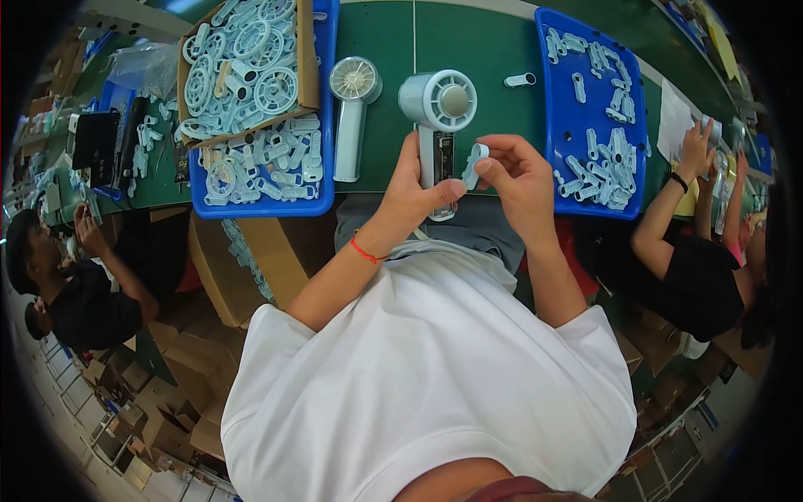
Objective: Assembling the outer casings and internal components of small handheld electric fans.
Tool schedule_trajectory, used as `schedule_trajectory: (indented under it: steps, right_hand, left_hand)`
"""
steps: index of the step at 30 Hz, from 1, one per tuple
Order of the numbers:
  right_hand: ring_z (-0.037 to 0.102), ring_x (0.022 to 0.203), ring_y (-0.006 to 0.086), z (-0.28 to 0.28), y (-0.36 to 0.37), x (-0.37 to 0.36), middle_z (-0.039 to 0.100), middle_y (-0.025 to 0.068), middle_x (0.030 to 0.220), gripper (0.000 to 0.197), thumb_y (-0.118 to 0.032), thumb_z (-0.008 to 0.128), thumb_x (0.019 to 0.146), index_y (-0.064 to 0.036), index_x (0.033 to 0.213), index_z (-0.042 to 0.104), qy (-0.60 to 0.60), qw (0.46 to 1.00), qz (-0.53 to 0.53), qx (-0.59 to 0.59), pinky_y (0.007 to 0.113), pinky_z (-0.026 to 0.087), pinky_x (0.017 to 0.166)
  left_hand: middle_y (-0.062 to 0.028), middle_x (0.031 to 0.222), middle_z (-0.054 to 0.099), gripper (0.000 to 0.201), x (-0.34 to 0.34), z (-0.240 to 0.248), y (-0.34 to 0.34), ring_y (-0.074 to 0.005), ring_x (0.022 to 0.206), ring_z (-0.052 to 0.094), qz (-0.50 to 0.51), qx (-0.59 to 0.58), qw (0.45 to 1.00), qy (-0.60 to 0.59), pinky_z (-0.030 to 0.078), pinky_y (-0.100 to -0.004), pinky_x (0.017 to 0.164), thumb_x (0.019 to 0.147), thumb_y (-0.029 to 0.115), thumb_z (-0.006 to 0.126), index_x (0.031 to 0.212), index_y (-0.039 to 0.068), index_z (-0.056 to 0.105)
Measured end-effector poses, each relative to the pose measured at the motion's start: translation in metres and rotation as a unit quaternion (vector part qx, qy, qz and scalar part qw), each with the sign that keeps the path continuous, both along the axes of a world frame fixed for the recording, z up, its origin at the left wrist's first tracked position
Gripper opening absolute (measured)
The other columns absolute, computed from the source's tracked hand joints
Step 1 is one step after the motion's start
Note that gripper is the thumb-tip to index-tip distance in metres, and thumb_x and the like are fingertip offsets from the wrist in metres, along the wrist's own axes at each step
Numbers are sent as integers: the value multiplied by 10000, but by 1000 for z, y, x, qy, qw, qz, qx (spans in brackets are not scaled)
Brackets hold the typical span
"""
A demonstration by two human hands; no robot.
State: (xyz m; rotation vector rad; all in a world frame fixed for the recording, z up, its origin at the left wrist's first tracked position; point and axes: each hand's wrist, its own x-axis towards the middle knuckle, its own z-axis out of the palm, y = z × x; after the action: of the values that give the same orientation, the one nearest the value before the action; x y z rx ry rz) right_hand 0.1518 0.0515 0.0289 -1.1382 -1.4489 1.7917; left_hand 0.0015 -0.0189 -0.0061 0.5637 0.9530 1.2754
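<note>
Two blue trays (322,100) of pale parts flank our green table (493,50). Our left hand (410,188) grips a handheld fan (437,109); our right hand (519,171) pinches a small clip (475,163).

Fan (435,117) between two trays (594,109)

Smooth pale plastic handheld fan (437,125), glossy blue plastic tray (585,117), matt green table (485,50), brown cardboard box (308,58)

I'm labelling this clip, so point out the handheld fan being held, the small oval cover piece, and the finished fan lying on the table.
handheld fan (438,102), head view, round fan head.
oval cover piece (475,164), head view, its middle.
finished fan (349,134), head view, upper handle.
</note>
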Motion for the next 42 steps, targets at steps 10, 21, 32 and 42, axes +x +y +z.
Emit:
schedule_trajectory:
  steps: [10, 21, 32, 42]
  right_hand:
    - [582, 765, 94, -5, -10, -5, 632, 74, 910, 233, -77, 614, 836, 37, 1037, 586, -125, 981, 15, 149, 236, 491, 681]
    - [585, 730, 99, -8, -7, -7, 612, 68, 830, 240, -36, 637, 793, 44, 997, 538, -66, 998, -19, -6, 222, 496, 623]
    - [559, 627, 78, -3, -6, -7, 604, 59, 754, 207, -53, 664, 764, 28, 899, 530, -76, 997, 0, 8, 195, 435, 479]
    - [568, 610, 85, 3, -1, -5, 596, 55, 731, 193, -81, 683, 764, 5, 845, 531, -43, 996, 8, -80, 198, 450, 464]
  left_hand:
    - [-126, 1171, 431, 844, 1, -7, 1, -215, 1068, 462, -1, 33, 983, 182, 393, -335, 911, 685, 185, 751, 1317, -4, 224]
    - [-152, 1214, 406, 821, 3, -3, 0, -232, 1122, 427, 19, 99, 940, 326, 356, -349, 949, 693, 151, 716, 1328, -18, 224]
    - [-223, 1152, 485, 753, 10, 2, -5, -317, 1043, 523, 69, 77, 914, 392, 422, -368, 881, 663, 167, 726, 1247, -57, 308]
    - [-232, 1120, 492, 733, 8, 9, -5, -333, 1011, 532, 17, 54, 909, 413, 434, -375, 855, 681, 160, 694, 1256, -66, 301]
